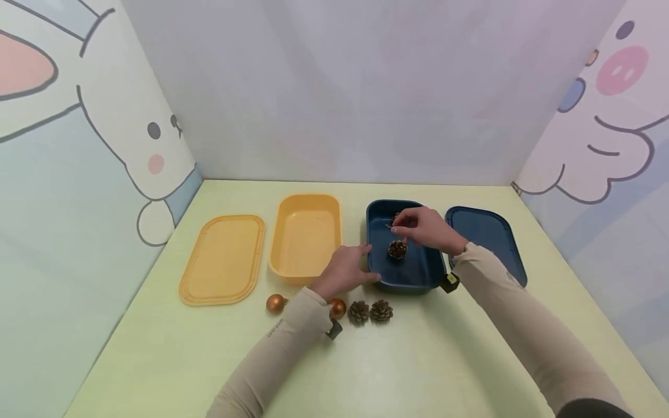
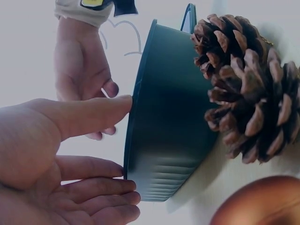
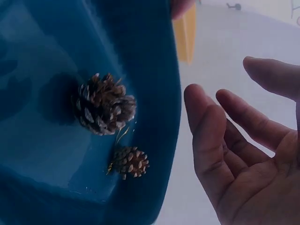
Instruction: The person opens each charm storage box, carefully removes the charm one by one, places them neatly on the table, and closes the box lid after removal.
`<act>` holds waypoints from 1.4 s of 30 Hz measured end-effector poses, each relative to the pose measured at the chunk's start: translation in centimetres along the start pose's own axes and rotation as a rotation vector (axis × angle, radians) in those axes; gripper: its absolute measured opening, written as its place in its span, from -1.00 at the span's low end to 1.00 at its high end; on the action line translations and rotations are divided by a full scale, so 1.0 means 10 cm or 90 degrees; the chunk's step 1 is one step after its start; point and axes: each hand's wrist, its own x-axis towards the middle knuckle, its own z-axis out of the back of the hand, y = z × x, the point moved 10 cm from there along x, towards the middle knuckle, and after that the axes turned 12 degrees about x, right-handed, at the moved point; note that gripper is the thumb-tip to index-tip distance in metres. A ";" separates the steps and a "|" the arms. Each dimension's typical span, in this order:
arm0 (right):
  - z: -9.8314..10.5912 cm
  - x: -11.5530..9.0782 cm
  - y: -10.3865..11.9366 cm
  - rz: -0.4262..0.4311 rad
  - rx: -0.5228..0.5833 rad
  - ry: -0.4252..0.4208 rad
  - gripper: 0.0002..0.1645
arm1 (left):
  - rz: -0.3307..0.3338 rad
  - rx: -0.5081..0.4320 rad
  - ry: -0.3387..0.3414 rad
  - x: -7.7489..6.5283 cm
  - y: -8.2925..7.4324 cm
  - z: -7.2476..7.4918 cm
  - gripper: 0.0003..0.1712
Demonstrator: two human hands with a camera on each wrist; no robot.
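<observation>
My left hand [image 1: 346,270] is at the left side of the navy blue box [image 1: 378,268], its thumb and fingertips touching the rim, fingers fairly straight. Over the box hovers my right hand [image 1: 425,227], fingers loosely bent. The right wrist view shows a gap between thumb and fingers, with nothing held there. Inside the box lie a larger pine cone [image 3: 107,105] and a smaller pine cone [image 3: 132,162] with gold string near it; in the head view the right hand partly covers the far one. Two more pine cones, a left one [image 1: 359,312] and a right one [image 1: 381,311], lie before the box.
A copper bauble [image 1: 276,303] lies on the table; another bauble [image 1: 337,308] is partly behind the left sleeve. Left of the blue box stands a yellow box [image 1: 305,232], with a yellow lid [image 1: 222,261] beyond it. A navy lid [image 1: 486,238] lies at right.
</observation>
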 end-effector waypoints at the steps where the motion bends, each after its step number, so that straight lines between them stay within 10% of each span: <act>1: -0.01 0.02 -0.02 -0.007 -0.014 0.003 -0.70 | -0.001 0.003 -0.002 0.00 0.00 0.00 -0.14; 19: -0.34 0.26 -0.26 -0.106 -0.293 0.132 -0.55 | -0.005 -0.004 -0.004 -0.01 0.00 -0.01 -0.13; 42: -0.33 0.30 -0.21 -0.065 -0.305 0.117 -0.65 | -0.007 -0.002 0.002 -0.01 -0.01 0.00 -0.13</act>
